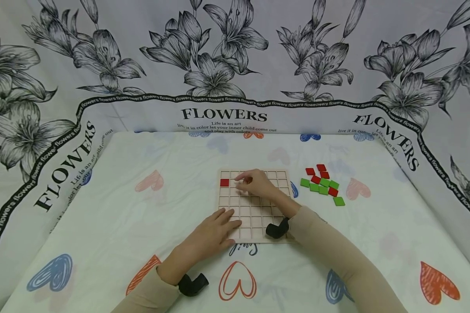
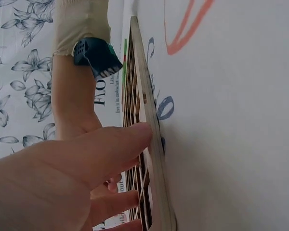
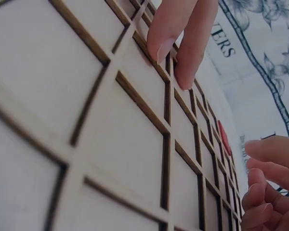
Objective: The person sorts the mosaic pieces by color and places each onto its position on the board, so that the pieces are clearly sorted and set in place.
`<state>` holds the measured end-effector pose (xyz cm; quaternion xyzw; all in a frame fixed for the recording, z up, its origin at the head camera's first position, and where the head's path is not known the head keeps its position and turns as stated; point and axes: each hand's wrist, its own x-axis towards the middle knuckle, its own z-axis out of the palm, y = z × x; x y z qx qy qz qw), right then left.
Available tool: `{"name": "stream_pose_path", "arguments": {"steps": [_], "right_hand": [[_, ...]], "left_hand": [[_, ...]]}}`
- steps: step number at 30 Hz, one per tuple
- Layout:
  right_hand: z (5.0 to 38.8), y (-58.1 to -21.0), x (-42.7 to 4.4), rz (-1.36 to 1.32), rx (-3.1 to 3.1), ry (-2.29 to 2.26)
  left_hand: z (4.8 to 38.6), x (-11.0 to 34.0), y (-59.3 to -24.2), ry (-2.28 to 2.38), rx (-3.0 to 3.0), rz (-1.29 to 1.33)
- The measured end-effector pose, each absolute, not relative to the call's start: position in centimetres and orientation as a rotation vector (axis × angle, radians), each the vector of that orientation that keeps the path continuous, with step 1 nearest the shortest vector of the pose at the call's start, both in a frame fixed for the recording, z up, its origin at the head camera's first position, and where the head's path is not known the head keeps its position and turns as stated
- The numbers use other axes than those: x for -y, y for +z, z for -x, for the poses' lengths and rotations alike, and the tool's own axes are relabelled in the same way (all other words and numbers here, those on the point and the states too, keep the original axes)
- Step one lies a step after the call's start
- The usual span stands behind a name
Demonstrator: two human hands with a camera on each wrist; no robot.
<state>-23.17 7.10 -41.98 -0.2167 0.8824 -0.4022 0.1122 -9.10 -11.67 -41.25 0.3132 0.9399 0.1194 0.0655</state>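
Observation:
A pale wooden grid board (image 1: 245, 234) lies on the table, with one red square tile (image 1: 224, 182) in a cell near its far left corner. My left hand (image 1: 215, 228) rests on the board's near left part with its fingers spread; in the left wrist view its thumb (image 2: 135, 137) lies along the board's edge. Over the upper middle of the grid hovers my right hand (image 1: 256, 184), just right of the red tile. Its index finger points left and the other fingers bend loosely. In the right wrist view no tile shows between the right fingertips (image 3: 253, 147).
Loose red tiles (image 1: 321, 167) and green tiles (image 1: 338, 201) lie scattered on the cloth right of the board. A heart-printed white tablecloth (image 1: 102, 217) covers the table. Flower-printed curtains (image 1: 227, 52) hang behind and at the sides. Each wrist carries a black device (image 1: 193, 284).

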Motion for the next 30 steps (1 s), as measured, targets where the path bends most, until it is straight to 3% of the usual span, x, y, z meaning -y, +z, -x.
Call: {"name": "stream_pose_path", "arguments": {"steps": [30], "right_hand": [[18.3,-41.3,-15.8,0.447,-2.577,-1.303]], "left_hand": [[9.4,12.0,-40.9,0.305,-2.84,-1.02]]}}
